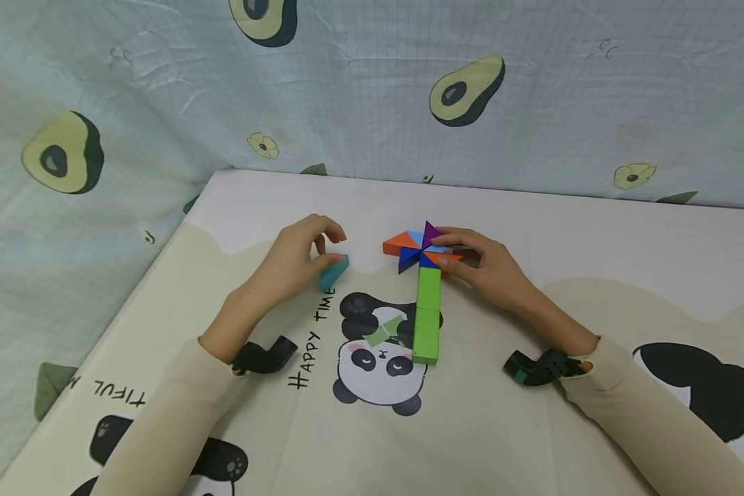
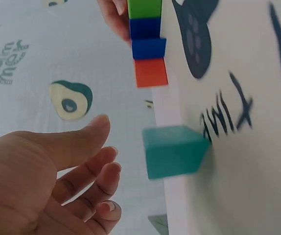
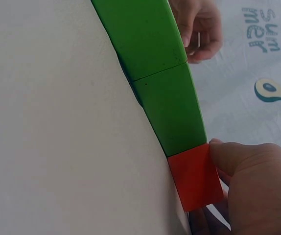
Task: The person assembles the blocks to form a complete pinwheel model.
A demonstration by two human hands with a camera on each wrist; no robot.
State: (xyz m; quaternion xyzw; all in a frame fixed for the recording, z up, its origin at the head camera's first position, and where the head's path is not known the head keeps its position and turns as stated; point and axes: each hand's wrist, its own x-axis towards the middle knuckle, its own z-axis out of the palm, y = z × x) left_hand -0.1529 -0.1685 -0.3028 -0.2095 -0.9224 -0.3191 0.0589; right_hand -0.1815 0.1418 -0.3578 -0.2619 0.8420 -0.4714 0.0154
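A teal block (image 1: 334, 273) with a slanted side stands on the table, left of a pinwheel of triangular blocks. Beside it is my left hand (image 1: 294, 258), its fingers loosely bent; the left wrist view shows a gap between hand and block. My right hand (image 1: 486, 265) pinches the orange triangular block (image 1: 451, 257) on the pinwheel's right side, thumb against it and fingertips by the purple triangular block (image 1: 430, 233). Another orange block (image 1: 398, 244) points left, above a dark blue block (image 1: 408, 260). Two green blocks (image 1: 426, 334) run down from the pinwheel like a stem.
The table cover (image 1: 471, 427) bears printed pandas and lettering. Behind and to the left hangs an avocado-print cloth (image 1: 372, 103). A black wrist camera (image 1: 265, 355) sits on the left wrist and another black wrist camera (image 1: 539, 366) on the right.
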